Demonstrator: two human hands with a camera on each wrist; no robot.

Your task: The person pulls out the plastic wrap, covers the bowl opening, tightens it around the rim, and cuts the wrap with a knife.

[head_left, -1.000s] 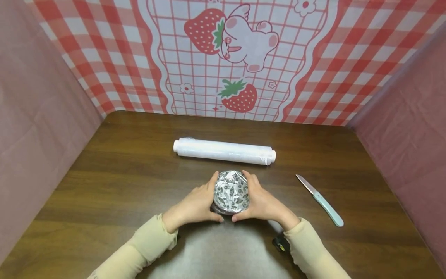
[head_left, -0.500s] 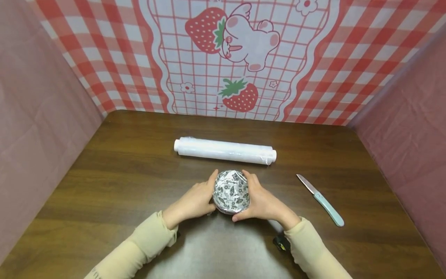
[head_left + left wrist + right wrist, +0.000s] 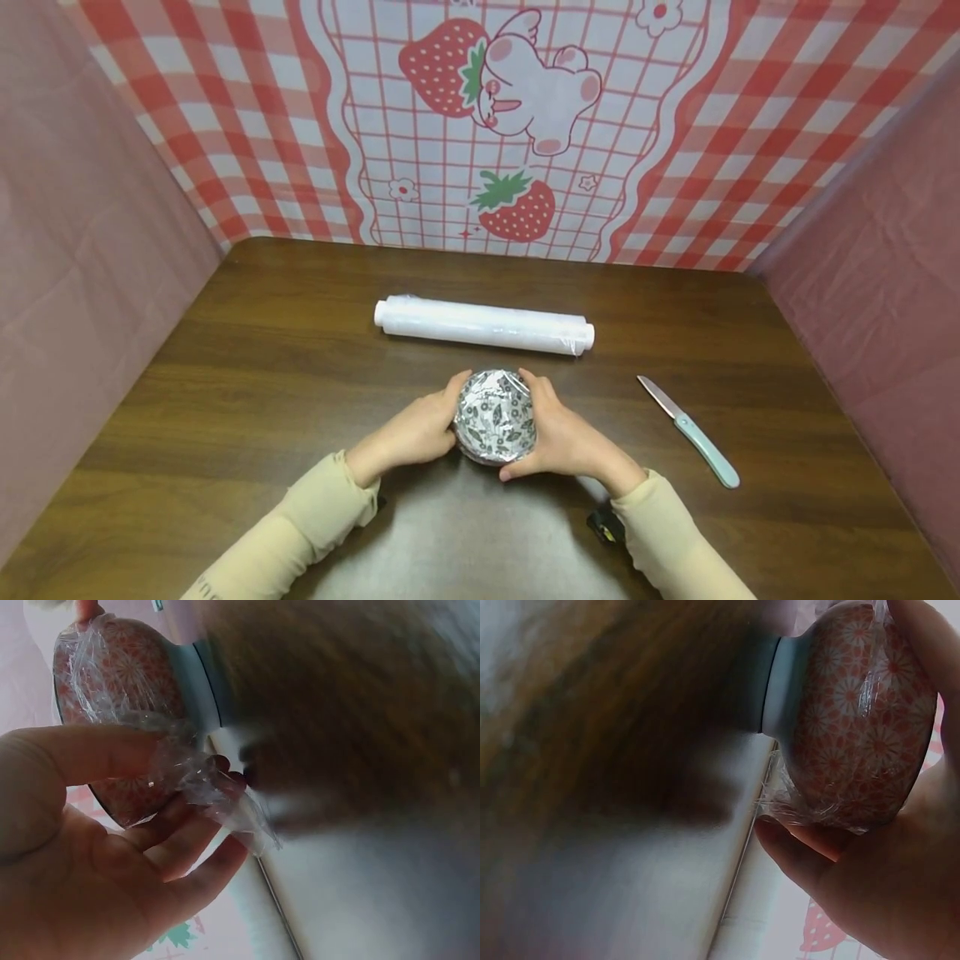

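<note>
A small footed bowl [image 3: 495,417] stands on the table between my hands, clear plastic wrap stretched over its top. Its inside shows a dark leaf print; the outside [image 3: 855,712] is red with white flowers. My left hand [image 3: 416,427] is at the bowl's left side. In the left wrist view, its thumb and fingers pinch a bunched tail of plastic wrap [image 3: 199,776] beside the bowl. My right hand [image 3: 562,433] grips the right side, thumb near the front and fingers toward the back. More crumpled wrap [image 3: 784,795] hangs near its fingertips in the right wrist view.
Behind the bowl lies a white roll of plastic wrap [image 3: 483,325]. A knife [image 3: 690,431] with a pale green handle lies to the right, blade pointing away. A patterned cloth [image 3: 517,125] rises at the table's [image 3: 262,350] back edge, with pink cloth on both sides.
My left thumb, stretched out at the bowl's front a second ago, has drawn in to the left side. The bowl has shifted slightly left. My right hand keeps its grip.
</note>
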